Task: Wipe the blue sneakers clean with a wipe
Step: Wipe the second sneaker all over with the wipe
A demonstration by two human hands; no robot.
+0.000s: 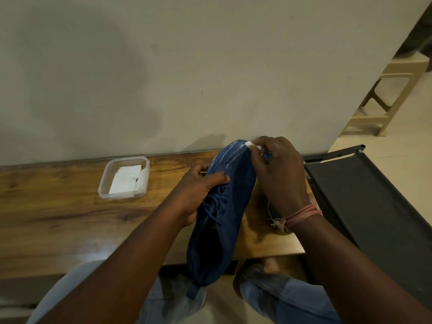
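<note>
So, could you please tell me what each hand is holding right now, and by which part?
The left hand grips the blue sneaker at its laced midsection. The right hand pinches a small white wipe against the sneaker's toe.

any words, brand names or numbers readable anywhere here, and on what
None can be read.
The blue sneaker shows only white dashed stripes near the toe, no lettering.
The clear plastic container and the white wipes in it carry no print; a small dark mark on the wipes is too small to tell.
The wipe in the right hand is blank.
</note>
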